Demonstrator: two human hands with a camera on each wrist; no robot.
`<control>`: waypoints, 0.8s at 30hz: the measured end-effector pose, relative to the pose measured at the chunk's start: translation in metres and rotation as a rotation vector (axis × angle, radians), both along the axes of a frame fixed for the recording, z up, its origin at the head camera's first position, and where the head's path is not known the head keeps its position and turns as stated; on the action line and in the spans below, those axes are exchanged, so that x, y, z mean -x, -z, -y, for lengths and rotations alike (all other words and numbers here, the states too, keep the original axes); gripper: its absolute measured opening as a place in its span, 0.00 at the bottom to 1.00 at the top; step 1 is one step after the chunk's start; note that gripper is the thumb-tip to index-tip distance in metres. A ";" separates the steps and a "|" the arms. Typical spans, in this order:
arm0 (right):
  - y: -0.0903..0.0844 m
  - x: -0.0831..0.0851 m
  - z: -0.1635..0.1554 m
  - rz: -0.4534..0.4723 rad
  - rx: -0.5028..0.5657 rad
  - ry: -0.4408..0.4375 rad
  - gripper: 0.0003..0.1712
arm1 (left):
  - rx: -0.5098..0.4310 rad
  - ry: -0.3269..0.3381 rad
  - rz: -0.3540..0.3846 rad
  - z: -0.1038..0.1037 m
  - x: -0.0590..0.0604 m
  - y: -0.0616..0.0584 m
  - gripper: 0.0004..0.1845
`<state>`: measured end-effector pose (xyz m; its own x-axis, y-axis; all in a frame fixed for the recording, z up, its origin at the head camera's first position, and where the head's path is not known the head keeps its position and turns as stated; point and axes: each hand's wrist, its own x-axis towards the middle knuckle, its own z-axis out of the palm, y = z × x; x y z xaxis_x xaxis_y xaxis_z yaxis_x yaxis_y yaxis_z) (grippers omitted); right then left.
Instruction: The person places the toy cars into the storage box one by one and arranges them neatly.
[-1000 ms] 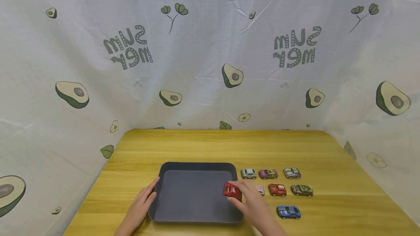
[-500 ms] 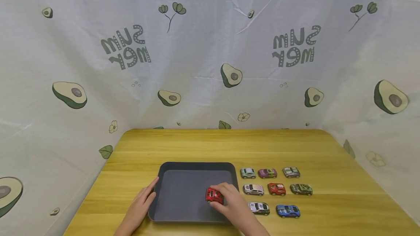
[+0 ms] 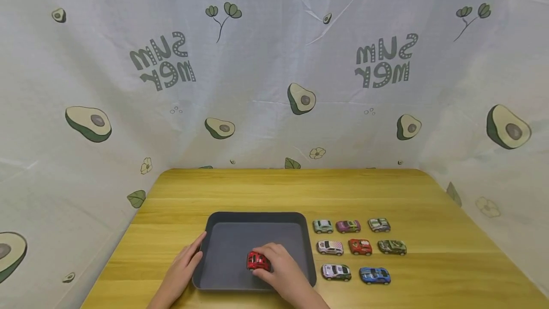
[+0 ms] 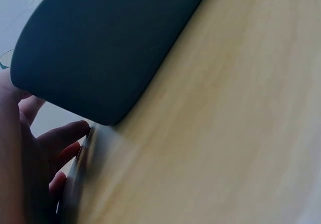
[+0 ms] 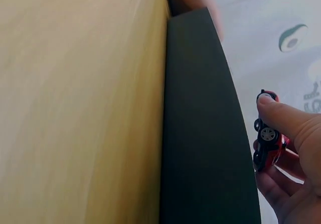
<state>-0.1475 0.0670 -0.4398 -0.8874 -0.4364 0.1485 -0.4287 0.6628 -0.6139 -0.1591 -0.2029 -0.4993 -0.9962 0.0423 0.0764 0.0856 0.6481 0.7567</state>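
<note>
Head view, from left to right: the left hand (image 3: 182,268) rests against the left rim of the dark tray (image 3: 223,218), fingers fairly straight and laid along its edge, gripping nothing. Next comes the red toy car (image 3: 258,261), pinched between the thumb and fingers of the right hand (image 3: 280,273) above the tray's floor, toward the near middle. The right wrist view shows the red toy car (image 5: 268,138) clear of the tray wall, a thumb lying over its roof; whether its wheels touch the tray floor I cannot tell. Right of the tray, eight more small cars (image 3: 360,247) stand in three rows on the wooden table (image 3: 300,190), well apart from both hands.

The risk, as I judge it, lies in the wheels: released on a smooth floor with any sideways push, the car could roll to the wall or tip. The light tray could also slide if the left hand lifts while the right presses down.
</note>
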 end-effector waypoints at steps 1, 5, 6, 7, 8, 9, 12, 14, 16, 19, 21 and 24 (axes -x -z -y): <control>0.000 0.000 0.003 0.006 0.002 -0.007 0.23 | 0.000 -0.001 -0.003 0.000 0.000 0.000 0.24; 0.002 0.000 0.014 0.006 -0.003 -0.033 0.23 | 0.003 -0.007 -0.019 0.000 -0.001 0.001 0.24; 0.003 0.000 0.017 0.005 -0.008 -0.039 0.22 | 0.005 -0.009 -0.025 0.000 -0.001 0.001 0.24; 0.003 0.000 0.020 0.007 -0.014 -0.043 0.22 | 0.007 -0.010 -0.029 0.000 -0.001 0.001 0.24; 0.004 0.000 0.023 0.007 -0.023 -0.047 0.22 | 0.008 -0.010 -0.032 0.000 -0.001 0.001 0.24; 0.005 0.000 0.025 0.011 -0.030 -0.051 0.22 | 0.008 -0.010 -0.035 0.001 -0.001 0.002 0.24; 0.007 0.001 0.032 0.041 -0.049 -0.062 0.21 | 0.004 -0.010 -0.032 0.000 -0.001 0.002 0.24; 0.009 0.002 0.036 0.041 -0.064 -0.070 0.21 | -0.001 -0.011 -0.034 0.000 -0.001 0.002 0.24; 0.011 0.003 0.038 0.052 -0.074 -0.074 0.20 | 0.003 -0.012 -0.038 0.000 -0.001 0.002 0.24; 0.014 0.005 0.040 0.065 -0.090 -0.083 0.20 | 0.005 -0.013 -0.047 0.000 -0.001 0.003 0.23; 0.015 0.007 0.040 0.089 -0.099 -0.088 0.20 | 0.006 -0.012 -0.049 0.000 -0.001 0.003 0.23; 0.016 0.010 0.040 0.107 -0.120 -0.104 0.19 | 0.000 -0.009 -0.050 0.000 -0.001 0.003 0.23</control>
